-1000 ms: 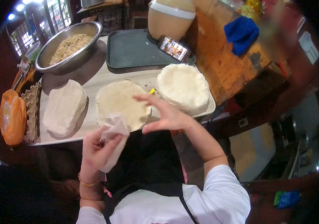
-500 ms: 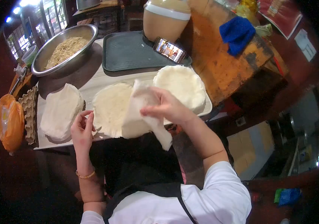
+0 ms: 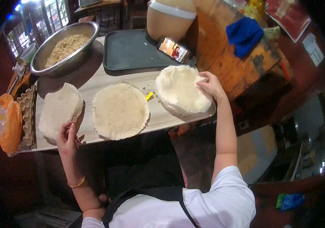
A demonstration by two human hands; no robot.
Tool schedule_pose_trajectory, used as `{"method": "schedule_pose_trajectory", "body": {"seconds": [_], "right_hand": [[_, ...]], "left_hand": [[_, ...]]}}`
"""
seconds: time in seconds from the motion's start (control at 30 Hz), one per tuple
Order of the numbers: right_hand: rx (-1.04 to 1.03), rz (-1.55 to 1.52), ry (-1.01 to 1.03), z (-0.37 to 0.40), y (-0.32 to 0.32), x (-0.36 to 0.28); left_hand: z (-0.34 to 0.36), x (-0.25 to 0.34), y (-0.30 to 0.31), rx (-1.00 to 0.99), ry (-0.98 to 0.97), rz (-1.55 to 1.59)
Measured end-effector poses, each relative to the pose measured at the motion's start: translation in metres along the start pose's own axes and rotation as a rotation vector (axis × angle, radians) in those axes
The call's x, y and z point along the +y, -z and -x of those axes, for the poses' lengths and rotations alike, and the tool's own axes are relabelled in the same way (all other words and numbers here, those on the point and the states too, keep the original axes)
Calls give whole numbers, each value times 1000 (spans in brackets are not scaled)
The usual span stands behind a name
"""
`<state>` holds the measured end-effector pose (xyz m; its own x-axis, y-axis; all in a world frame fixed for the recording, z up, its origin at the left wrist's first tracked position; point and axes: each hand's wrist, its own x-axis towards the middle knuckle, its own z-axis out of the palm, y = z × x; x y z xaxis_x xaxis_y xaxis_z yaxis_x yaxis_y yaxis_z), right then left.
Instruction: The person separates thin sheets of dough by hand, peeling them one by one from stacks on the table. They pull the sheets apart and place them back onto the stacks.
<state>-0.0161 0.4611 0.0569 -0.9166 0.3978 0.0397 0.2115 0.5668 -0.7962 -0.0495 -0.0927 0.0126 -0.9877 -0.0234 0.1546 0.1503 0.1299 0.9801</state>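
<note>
Three piles of thin, pale dough wrappers lie on a light board. My right hand [image 3: 211,85] is at the right edge of the tall round stack of wrappers [image 3: 181,89], fingertips pinching the top wrapper's edge. In the middle lies a flat round pile of wrappers [image 3: 120,111] with a slightly ragged rim; neither hand touches it. On the left is a pile of folded wrappers [image 3: 60,108]. My left hand [image 3: 68,138] is at its lower right corner, fingers loosely curled and a little apart, with nothing visible in them.
Behind the board [image 3: 156,121] lies a dark green tray [image 3: 126,49], with a phone [image 3: 173,49] leaning against a tan container [image 3: 170,22]. A metal bowl [image 3: 90,30] of noodle-like shreds stands back left. An orange bag [image 3: 7,123], egg carton [image 3: 27,114] and blue cloth [image 3: 245,35] flank it.
My right hand has carried a wrapper from the middle pile to the right stack, where it now lies. My left hand has moved left to the folded pile. A small yellow piece is now uncovered.
</note>
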Motion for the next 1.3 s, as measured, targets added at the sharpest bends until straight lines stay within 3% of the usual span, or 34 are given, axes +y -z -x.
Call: {"method": "schedule_pose_trajectory", "body": {"seconds": [0.17, 0.6, 0.67, 0.8, 0.87, 0.9, 0.97, 1.07, 1.13, 1.17, 1.23, 1.3], "right_hand": [[159, -22, 275, -3, -16, 8], [220, -45, 286, 4, -24, -19], [440, 449, 330, 7, -24, -19], [468, 625, 482, 26, -38, -38], [143, 442, 526, 30, -57, -39], [147, 442, 526, 33, -70, -37], [-65, 684, 505, 40, -91, -31], [-79, 649, 486, 40, -88, -35], [-56, 593, 509, 40, -82, -37], [53, 585, 521, 40, -80, -35], [254, 530, 568, 43, -82, -35], [283, 469, 622, 59, -93, -48]], "left_hand": [[2, -3, 3, -7, 19, -27], [7, -6, 2, -41, 71, 9], [10, -1, 1, -53, 78, -28], [11, -3, -2, -60, 91, 1], [12, -3, -4, -65, 81, -17], [12, -3, -4, -66, 78, -16], [15, -1, -6, -87, 37, -31], [21, 7, -9, -104, 64, -43], [30, 12, -16, -110, 94, -45], [36, 14, -18, -117, 125, -43], [46, 10, -20, -238, 158, -50], [54, 6, -27, -348, 221, -55]]}}
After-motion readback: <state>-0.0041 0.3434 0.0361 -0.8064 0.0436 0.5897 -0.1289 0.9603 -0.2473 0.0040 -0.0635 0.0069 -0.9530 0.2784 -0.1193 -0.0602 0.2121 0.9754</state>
